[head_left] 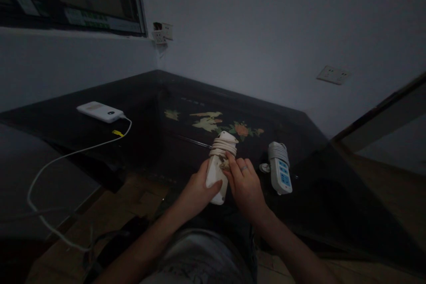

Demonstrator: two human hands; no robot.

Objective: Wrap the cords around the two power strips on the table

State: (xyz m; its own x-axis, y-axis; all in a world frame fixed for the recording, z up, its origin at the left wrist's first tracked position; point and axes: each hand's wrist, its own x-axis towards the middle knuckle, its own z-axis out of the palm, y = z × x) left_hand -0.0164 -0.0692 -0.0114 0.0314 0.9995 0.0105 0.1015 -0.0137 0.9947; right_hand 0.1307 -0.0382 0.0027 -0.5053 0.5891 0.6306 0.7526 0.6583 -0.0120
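Observation:
A white power strip (215, 182), seen from its plain side, is held up near the front edge of the table. Its off-white cord (223, 146) is wound in several turns around the far end. My left hand (199, 188) is closed around the strip's left side, thumb across its face. On the right side, my right hand (245, 182) has its fingers bent in against the strip just below the windings. They pinch a small dingy piece that looks like the cord's plug (225, 165); the fingers partly hide it.
A second power strip (281, 168) with blue sockets and a wrapped grey cord lies to the right, its plug (265, 167) beside it. At left, a white box-like device (100, 112) has a white cable (66, 155) hanging off the dark table (319, 151). Wall sockets (333, 75) are behind.

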